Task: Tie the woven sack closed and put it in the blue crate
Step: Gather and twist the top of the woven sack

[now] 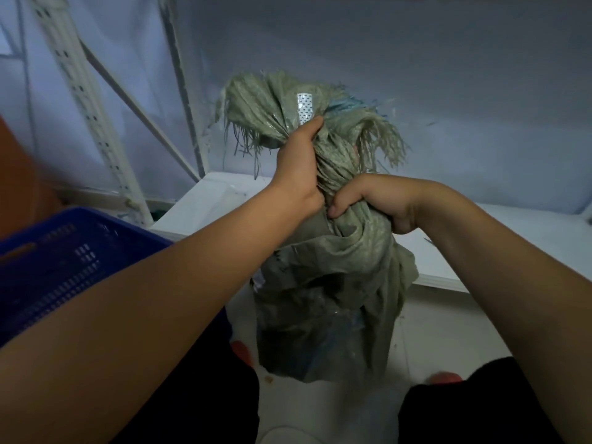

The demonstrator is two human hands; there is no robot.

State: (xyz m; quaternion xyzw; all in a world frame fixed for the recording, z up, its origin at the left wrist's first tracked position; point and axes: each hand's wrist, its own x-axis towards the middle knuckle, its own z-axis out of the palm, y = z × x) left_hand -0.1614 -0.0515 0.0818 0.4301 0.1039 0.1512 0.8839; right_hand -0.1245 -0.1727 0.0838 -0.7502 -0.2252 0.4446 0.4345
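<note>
At the far left, a blue crate (64, 267) with slotted walls sat on the floor, partly hidden behind the person's left forearm. Behind it a white metal rack (86, 100) with punched uprights stood against a pale wall.

The left hand (299, 169) reached up and forward, its fingers (312, 125) clenched around the gathered neck of the woven sack (330, 283), just below the frayed top. A strip of dotted white tape (304, 108) showed on the sack right above that grip. Loose grey-green strands hung down from the bunched mouth on both sides, with a few blue fibres (344, 105) poking out near the top.

The sack stood upright on the pale floor (448, 334) between the person's knees, its body crumpled and dark at the bottom, with something bluish showing faintly through the weave. It was to the right of the crate and not in it.

The right hand (376, 203) sat lower and just beside the left, touching it at the neck of the sack, its fingers (336, 210) closed tight on the twisted fabric under the left hand's grip. Behind the sack lay a low white platform (528, 251), its front edge running off to the right.
</note>
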